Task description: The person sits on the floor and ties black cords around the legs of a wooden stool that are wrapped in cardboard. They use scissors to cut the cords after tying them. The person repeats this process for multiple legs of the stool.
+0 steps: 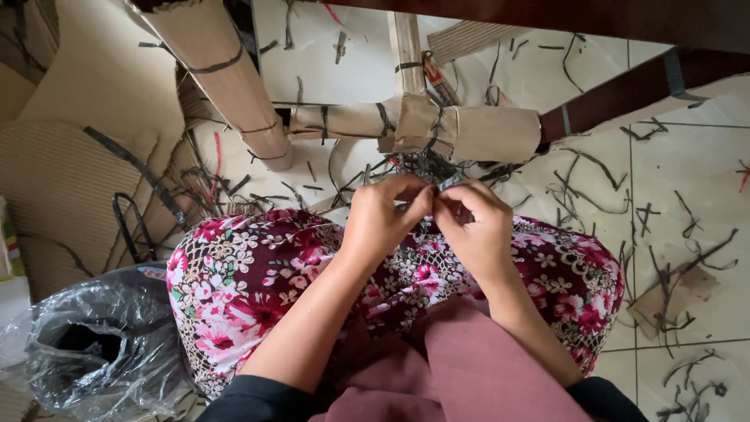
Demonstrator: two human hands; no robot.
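Hands at paper-wrapped furniture rail, dark strap tangle.
Left hand [383,219] and right hand [476,223]: each grip pinched on strap tangle [428,168], just below wrapped rail [469,129].

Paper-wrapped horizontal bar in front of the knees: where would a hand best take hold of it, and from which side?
Probably the smooth stretch of the paper-wrapped bar on its right part, coming from above with fingers curled over the top. That section is round, level and free of the dark strips bunched lower down, where the left hand and right hand are pinching together.
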